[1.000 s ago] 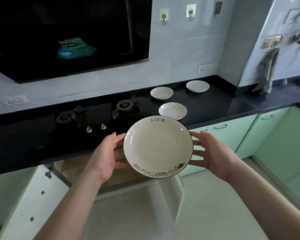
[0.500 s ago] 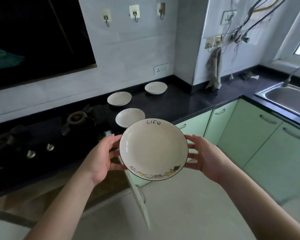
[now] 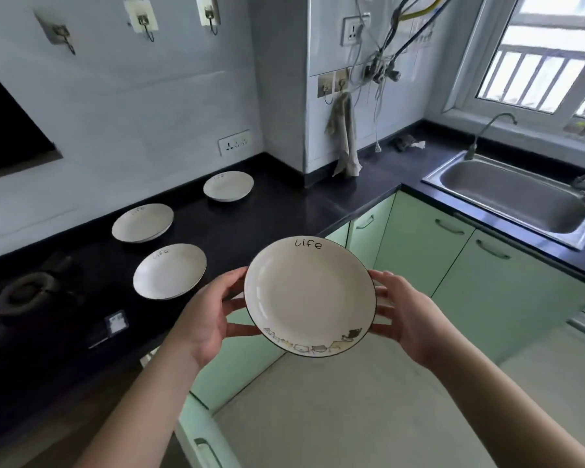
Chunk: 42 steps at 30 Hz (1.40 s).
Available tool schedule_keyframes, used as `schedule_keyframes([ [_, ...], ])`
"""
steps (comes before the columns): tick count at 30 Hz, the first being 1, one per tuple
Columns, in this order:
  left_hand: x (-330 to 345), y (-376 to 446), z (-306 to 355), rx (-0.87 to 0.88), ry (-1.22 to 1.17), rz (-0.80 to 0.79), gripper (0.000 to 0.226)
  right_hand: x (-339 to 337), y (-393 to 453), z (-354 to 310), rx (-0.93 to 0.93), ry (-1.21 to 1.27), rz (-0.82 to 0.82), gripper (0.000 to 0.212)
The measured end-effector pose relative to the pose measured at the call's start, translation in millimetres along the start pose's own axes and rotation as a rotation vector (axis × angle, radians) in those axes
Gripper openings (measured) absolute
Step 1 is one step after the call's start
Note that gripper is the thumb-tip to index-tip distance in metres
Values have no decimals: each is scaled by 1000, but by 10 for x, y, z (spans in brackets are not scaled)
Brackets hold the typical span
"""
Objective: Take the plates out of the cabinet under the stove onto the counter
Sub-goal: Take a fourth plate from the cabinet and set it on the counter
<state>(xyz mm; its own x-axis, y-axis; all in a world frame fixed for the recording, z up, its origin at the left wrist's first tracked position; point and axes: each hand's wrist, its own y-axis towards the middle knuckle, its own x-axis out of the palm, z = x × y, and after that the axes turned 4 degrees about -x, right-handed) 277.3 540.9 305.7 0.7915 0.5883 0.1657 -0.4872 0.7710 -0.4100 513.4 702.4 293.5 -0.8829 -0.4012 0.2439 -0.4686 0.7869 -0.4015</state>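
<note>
Plate, held (image 3: 309,297): white, shallow, thin dark rim, "life" lettered at its far edge, a band of small drawn figures along its near edge. Carried in the air in front of the person, tilted toward the camera, over the floor and the green cabinet fronts (image 3: 429,244), just off the front edge of the black surface (image 3: 277,217).

Left hand (image 3: 210,312): at the plate's left rim, thumb on the upper edge, fingers (image 3: 238,327) curled loosely behind and under it, gripping.

Right hand (image 3: 407,312): at the plate's right rim, thumb on the edge, fingers spread behind the underside, gripping.

Plates, set down, three of matching pattern, all flat on the surface and apart from one another:
- near plate (image 3: 169,271), just right of the stove burner (image 3: 26,293);
- middle plate (image 3: 142,222), behind the near one, close to the wall;
- far plate (image 3: 228,186), further right, below the wall socket (image 3: 234,142).

Cabinet door (image 3: 200,430): green, swung open, at the lower edge of view below the left forearm.

Sink (image 3: 514,197): steel, with tap, at right under the window.

Cloth (image 3: 343,136): grey, hanging from a wall hook on the corner column.
</note>
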Motion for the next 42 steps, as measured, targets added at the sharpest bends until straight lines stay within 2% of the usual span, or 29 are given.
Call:
schedule_keyframes([
  [9,868,788,140,-56,-45,94,33,-621,959,-572,34,-36,-57,31],
  [15,1041,1103,218,-55,-103,172,34,-674,1545,-843,69,-59,-145,31],
  [22,631,1428,320,-75,-175,312,32,-129,2208,-761,126,-137,-284,23],
  [26,224,1709,371,-67,-280,372,49,378,2621,-710,135,-222,-347,27],
  [28,23,1873,418,-66,-332,398,48,637,2803,-709,135,-261,-361,28],
  [36,-572,2581,468,-138,-351,375,47,1229,3548,-510,213,-326,-289,29],
  [42,-756,3227,310,-282,-382,365,42,1377,4160,-304,248,-342,-233,24],
])
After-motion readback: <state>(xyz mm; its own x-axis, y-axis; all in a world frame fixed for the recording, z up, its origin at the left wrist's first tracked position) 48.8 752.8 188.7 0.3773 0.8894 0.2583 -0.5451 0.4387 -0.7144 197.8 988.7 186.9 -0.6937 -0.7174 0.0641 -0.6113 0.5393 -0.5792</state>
